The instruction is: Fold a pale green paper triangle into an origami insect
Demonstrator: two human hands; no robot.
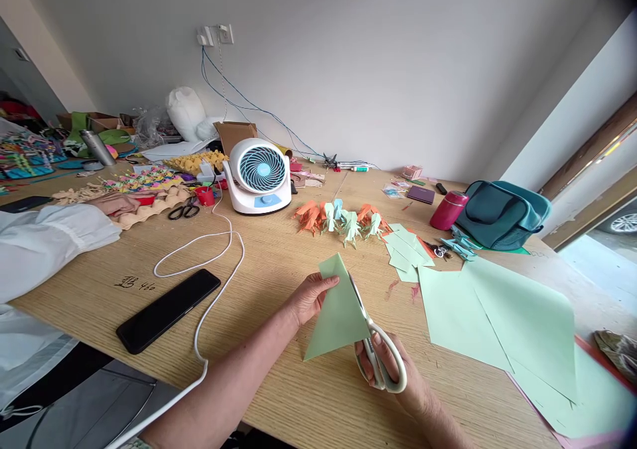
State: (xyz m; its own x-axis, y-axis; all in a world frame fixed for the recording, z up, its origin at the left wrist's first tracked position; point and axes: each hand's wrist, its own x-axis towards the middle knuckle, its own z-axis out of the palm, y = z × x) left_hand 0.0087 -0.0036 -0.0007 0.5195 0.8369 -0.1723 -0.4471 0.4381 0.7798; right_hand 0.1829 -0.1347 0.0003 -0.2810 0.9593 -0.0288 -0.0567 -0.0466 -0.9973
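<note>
A folded light green sheet of paper [338, 316] is pinched by my left hand [313, 295] near its upper left edge. My right hand [398, 366] grips white-handled scissors [383, 363], whose blades lie along the paper's right edge. Thumb and fingers are through the scissors' loops. Beyond my hands, small cut green paper pieces [407, 250] lie in a loose stack. Folded paper figures [348, 223] in orange, green and blue stand in a row behind. Large green sheets [522, 323] are spread to the right of my right hand.
A white fan [261, 176] stands at the back. A black phone [169, 310] and a white cable [236, 270] lie to the left. At far left a co-worker's hand [117, 203] rests by an egg carton [154, 207]. A pink bottle [449, 210] and teal bag [502, 213] are at right.
</note>
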